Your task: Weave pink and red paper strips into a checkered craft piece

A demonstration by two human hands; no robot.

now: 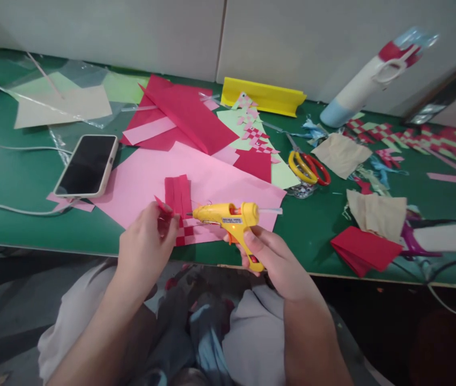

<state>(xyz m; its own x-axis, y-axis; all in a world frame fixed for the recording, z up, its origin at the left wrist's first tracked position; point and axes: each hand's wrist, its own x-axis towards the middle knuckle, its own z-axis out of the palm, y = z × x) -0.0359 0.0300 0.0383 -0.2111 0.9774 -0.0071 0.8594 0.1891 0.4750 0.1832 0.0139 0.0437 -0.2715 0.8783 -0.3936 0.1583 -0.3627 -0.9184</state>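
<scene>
My right hand (pixel 268 254) grips a yellow hot glue gun (pixel 228 217) by its handle, a finger at the orange trigger. A clear glue stick (pixel 271 211) pokes out of its back end, and its nozzle points left. In a pinch, my left hand (pixel 147 236) holds a red paper strip (pixel 163 205) lifted at one end. Just beneath the nozzle lies a piece of woven red and pink paper strips (pixel 178 195), its lower part checkered. It rests on a large pink paper sheet (pixel 139 177). My left fingers cover part of the weave.
A phone (pixel 87 166) lies to the left, with white cables beside it. Red paper sheets (pixel 188 118) and a yellow folded piece (pixel 262 97) are at the back. Scissors (pixel 308 167), cloth pieces (pixel 343 154), a bottle (pixel 373 80) and red folded paper (pixel 367 249) lie on the right.
</scene>
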